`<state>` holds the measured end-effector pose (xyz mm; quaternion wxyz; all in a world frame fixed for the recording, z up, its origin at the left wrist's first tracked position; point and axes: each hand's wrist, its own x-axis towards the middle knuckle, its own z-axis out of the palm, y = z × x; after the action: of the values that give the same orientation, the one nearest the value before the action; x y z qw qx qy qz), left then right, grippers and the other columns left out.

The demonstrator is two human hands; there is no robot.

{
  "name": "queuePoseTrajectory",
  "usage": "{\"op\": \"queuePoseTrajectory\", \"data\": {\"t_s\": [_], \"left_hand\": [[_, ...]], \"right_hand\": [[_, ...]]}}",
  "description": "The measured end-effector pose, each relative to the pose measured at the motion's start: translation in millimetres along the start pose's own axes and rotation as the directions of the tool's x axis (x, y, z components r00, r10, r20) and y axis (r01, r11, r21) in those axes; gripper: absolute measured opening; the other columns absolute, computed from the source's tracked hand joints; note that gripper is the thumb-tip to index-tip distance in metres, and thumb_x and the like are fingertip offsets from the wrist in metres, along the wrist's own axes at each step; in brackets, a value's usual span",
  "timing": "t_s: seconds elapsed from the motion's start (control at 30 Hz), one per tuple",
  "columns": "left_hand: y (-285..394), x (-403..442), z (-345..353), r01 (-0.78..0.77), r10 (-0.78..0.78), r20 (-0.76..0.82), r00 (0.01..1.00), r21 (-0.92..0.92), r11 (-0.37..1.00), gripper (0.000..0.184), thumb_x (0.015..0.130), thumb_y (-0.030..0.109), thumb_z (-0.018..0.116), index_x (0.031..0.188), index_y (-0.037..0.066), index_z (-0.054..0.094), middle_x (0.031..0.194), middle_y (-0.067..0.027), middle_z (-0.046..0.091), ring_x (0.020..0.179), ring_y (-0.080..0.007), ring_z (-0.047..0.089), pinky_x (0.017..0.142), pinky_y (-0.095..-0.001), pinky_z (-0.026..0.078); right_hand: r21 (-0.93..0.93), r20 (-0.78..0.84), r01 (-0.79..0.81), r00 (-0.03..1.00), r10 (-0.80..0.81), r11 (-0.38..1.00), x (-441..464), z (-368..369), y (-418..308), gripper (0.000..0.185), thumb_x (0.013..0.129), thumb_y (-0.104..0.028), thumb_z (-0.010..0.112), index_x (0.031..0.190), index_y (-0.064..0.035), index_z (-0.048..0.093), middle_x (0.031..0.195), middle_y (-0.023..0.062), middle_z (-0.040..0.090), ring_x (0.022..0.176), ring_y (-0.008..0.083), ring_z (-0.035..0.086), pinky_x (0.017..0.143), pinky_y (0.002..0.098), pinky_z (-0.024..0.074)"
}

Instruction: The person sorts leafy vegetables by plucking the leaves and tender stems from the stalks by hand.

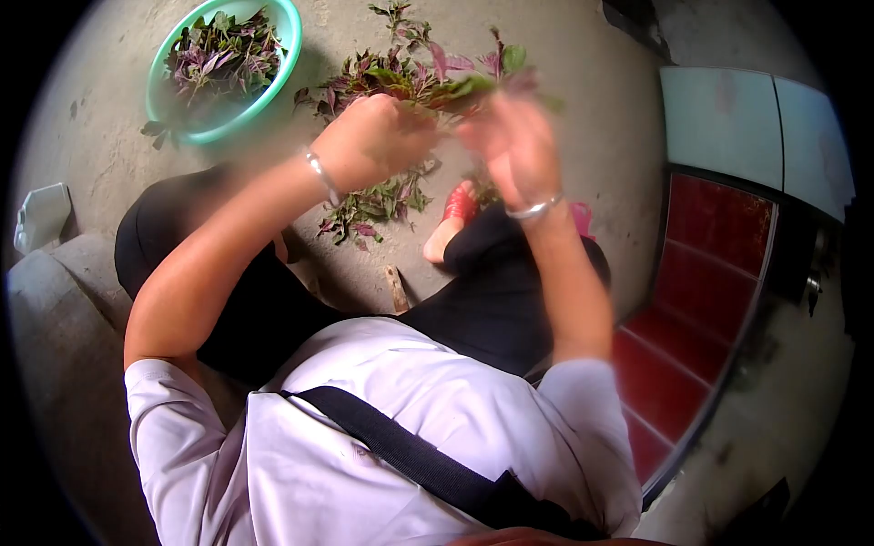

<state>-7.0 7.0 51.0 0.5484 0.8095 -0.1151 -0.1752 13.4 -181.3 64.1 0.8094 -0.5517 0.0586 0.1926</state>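
My left hand [378,136], with a silver bangle at its wrist, is closed at the lower end of an amaranth sprig [460,91] with green and purple leaves. Close by on the right is my right hand [514,150], also wearing a bangle; motion smears its fingers beside the sprig, and I cannot tell whether they grip it. Behind the hands a pile of amaranth [360,75] lies on the floor. A smaller heap of leaves [364,211] is spread below my wrists, between my legs. More amaranth fills part of a turquoise basin [293,45] at the upper left.
My foot in a red sandal [458,207] rests on the concrete floor [564,273] near the smaller heap. A short piece of wood [396,287] lies between my legs. To the right stands a red-tiled step [710,246]. A whitish plastic container [43,217] is at the far left.
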Motion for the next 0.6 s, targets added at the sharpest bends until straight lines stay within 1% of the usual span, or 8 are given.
{"op": "queuePoseTrajectory", "data": {"t_s": [0.03, 0.13, 0.23, 0.27, 0.33, 0.43, 0.53, 0.6], "left_hand": [[0, 2, -2, -0.017, 0.016, 0.008, 1.000, 0.129, 0.991, 0.027, 0.080, 0.027, 0.050, 0.078, 0.001, 0.060, 0.068, -0.0105, 0.061, 0.066, -0.0234, 0.060, 0.066, -0.0321, 0.048], [-13, 11, -3, -0.124, 0.134, -0.047, 0.990, 0.173, 0.977, 0.023, 0.081, 0.021, 0.049, 0.076, 0.000, 0.058, 0.063, -0.0051, 0.055, 0.060, -0.0139, 0.051, 0.058, -0.0263, 0.042], [-16, 11, 1, -0.148, 0.131, -0.183, 0.974, -0.083, 0.985, 0.023, 0.082, 0.021, 0.048, 0.075, 0.001, 0.057, 0.061, -0.0004, 0.051, 0.053, -0.0092, 0.044, 0.051, -0.0224, 0.035], [-13, 10, 3, -0.024, -0.007, -0.182, 0.983, -0.170, 0.985, 0.023, 0.082, 0.022, 0.048, 0.076, 0.002, 0.057, 0.061, 0.0001, 0.051, 0.053, -0.0085, 0.043, 0.049, -0.0221, 0.033], [-18, 10, 6, 0.111, -0.169, -0.156, 0.973, -0.323, 0.940, 0.021, 0.081, 0.024, 0.050, 0.080, 0.005, 0.058, 0.062, 0.0016, 0.050, 0.052, -0.0057, 0.037, 0.047, -0.0194, 0.029], [-13, 10, 7, 0.253, -0.345, -0.047, 0.937, -0.589, 0.768, 0.020, 0.081, 0.023, 0.050, 0.082, 0.006, 0.058, 0.064, 0.0018, 0.050, 0.052, -0.0053, 0.038, 0.048, -0.0182, 0.030], [-16, 7, 11, 0.200, -0.338, -0.065, 0.939, -0.697, 0.689, 0.017, 0.081, 0.022, 0.051, 0.078, 0.007, 0.057, 0.063, 0.0026, 0.049, 0.053, -0.0049, 0.038, 0.048, -0.0168, 0.030], [-44, 14, 11, 0.160, -0.373, -0.186, 0.909, -0.671, 0.724, 0.016, 0.081, 0.022, 0.050, 0.075, 0.008, 0.055, 0.063, 0.0030, 0.048, 0.053, -0.0051, 0.038, 0.048, -0.0166, 0.030]], "right_hand": [[-0.019, 0.011, 0.008, 1.000, -0.008, 1.000, -2, 3, 1, 0.022, 0.090, -0.018, 0.045, 0.089, 0.0025, 0.051, 0.089, 0.0134, 0.058, 0.072, 0.0222, 0.062, 0.064, 0.0309, 0.0527], [0.003, 0.035, 0.066, 0.997, -0.066, 0.998, -3, 9, 6, 0.024, 0.091, -0.019, 0.043, 0.090, 0.0031, 0.052, 0.091, 0.0138, 0.058, 0.077, 0.0223, 0.062, 0.069, 0.0305, 0.0523], [0.035, 0.036, 0.122, 0.992, -0.124, 0.992, -5, 15, 11, 0.026, 0.092, -0.020, 0.041, 0.092, 0.0039, 0.053, 0.093, 0.0144, 0.058, 0.084, 0.0223, 0.061, 0.075, 0.0297, 0.0512], [0.044, 0.031, 0.136, 0.990, -0.137, 0.990, -4, 16, 13, 0.027, 0.092, -0.020, 0.041, 0.092, 0.0039, 0.053, 0.094, 0.0144, 0.058, 0.084, 0.0223, 0.061, 0.075, 0.0298, 0.0511], [0.043, 0.020, 0.162, 0.987, -0.162, 0.986, -4, 16, 17, 0.027, 0.092, -0.020, 0.042, 0.093, 0.0038, 0.053, 0.095, 0.0146, 0.058, 0.085, 0.0223, 0.061, 0.076, 0.0302, 0.0508], [0.063, -0.012, 0.169, 0.986, -0.168, 0.984, -6, 21, 18, 0.027, 0.092, -0.021, 0.042, 0.093, 0.0036, 0.053, 0.095, 0.0147, 0.058, 0.085, 0.0222, 0.061, 0.076, 0.0306, 0.0508], [0.080, -0.025, 0.167, 0.986, -0.166, 0.983, -3, 18, 21, 0.026, 0.092, -0.020, 0.042, 0.092, 0.0031, 0.053, 0.095, 0.0152, 0.058, 0.085, 0.0225, 0.061, 0.076, 0.0311, 0.0509], [0.206, -0.059, 0.190, 0.982, -0.182, 0.960, -1, 10, 17, 0.025, 0.092, -0.020, 0.041, 0.091, 0.0028, 0.053, 0.096, 0.0155, 0.058, 0.085, 0.0229, 0.061, 0.076, 0.0312, 0.0510]]}}
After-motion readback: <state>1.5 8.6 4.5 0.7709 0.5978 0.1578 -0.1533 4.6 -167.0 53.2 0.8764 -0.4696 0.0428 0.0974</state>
